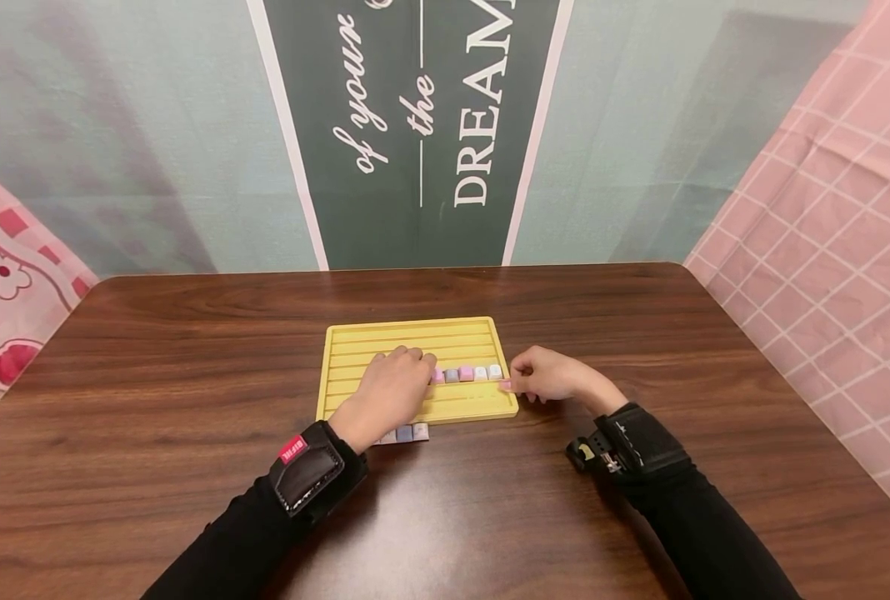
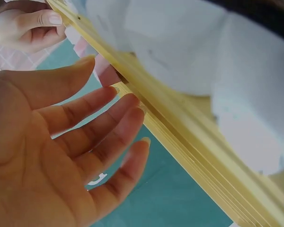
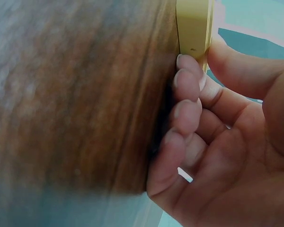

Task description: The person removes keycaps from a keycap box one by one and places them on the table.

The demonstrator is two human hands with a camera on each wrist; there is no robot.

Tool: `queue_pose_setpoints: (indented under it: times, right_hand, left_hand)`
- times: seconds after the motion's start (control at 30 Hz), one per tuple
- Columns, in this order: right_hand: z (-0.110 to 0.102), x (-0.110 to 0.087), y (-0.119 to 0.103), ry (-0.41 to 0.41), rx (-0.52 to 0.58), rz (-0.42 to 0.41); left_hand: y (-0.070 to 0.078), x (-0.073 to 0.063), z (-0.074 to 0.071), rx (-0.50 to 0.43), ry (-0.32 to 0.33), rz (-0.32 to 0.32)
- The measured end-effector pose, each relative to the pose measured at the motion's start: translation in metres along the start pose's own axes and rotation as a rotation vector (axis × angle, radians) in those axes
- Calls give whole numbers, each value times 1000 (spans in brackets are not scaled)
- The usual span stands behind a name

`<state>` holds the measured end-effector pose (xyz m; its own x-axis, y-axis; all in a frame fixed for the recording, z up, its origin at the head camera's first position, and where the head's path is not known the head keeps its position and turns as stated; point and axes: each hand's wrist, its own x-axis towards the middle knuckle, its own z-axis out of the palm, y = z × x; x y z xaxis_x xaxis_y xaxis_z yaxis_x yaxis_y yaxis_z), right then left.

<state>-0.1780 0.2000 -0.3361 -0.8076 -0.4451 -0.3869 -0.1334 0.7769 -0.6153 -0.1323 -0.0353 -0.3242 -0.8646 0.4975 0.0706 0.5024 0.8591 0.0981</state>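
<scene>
Black sleeves (image 1: 227, 533) reach in from the near side, each with a dark wrist strap (image 1: 321, 467), over a brown wood-grain table (image 1: 152, 375). Far left: a pink patterned cloth (image 1: 10, 283).

Left hand (image 1: 392, 392) lies across the middle of a yellow ridged tray (image 1: 460, 408), palm down. Its fingers bend slightly; thumb and forefinger stand a little apart close about a pink keycap (image 2: 107, 72). Whether they pinch it, cannot tell.

Below that wrist, at the tray's near edge, a short strip of loose keycaps (image 1: 404, 433), pale and bluish, lies on the table, partly hidden by the arm.

Right of the left fingertips, a row of keycaps (image 1: 466, 373) sits along one ridge of the tray: pink, grey, pink, white, white, ending by the right rim.

Right hand (image 1: 553, 375) clamps that rim between thumb and forefinger; other fingers curl just beside the table surface.

Beyond the table's far edge, a dark green panel (image 1: 415, 233) with white lettering. Far right, pink checked cloth (image 1: 850, 333).
</scene>
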Motion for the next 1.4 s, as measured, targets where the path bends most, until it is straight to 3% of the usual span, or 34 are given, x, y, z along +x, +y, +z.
queue_pose_setpoints:
  times: [0.37, 1.13, 1.4]
  right_hand:
    - [0, 0, 0, -1, -1, -2]
    - [0, 1, 0, 2, 2, 8]
    - [0, 1, 0, 3, -6, 6]
  left_hand:
    - [-2, 7, 2, 18, 5, 20]
    - [5, 15, 1, 106, -51, -22]
    - [5, 15, 2, 122, -37, -23]
